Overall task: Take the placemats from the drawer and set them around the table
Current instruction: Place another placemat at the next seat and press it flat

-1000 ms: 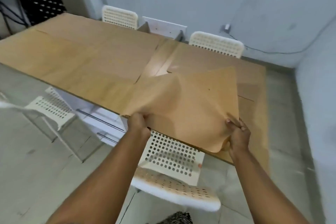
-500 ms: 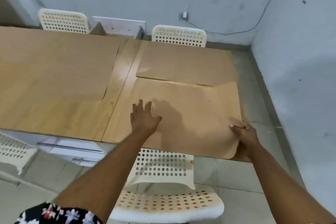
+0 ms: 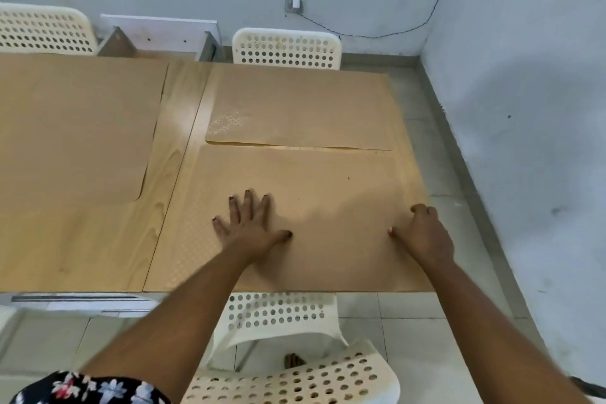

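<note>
The mat (image 3: 314,207), lifted and rumpled a second ago, now lies flat at the tabletop's (image 3: 177,154) 6 o'clock edge. Left hand (image 3: 251,228) spread wide, right hand (image 3: 423,233) curled, both pressing it. This place looks set.

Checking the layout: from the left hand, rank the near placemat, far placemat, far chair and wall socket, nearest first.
1. Near placemat, under the left hand.
2. Far placemat, just beyond.
3. Far chair, across the table.
4. Wall socket, above it.
</note>
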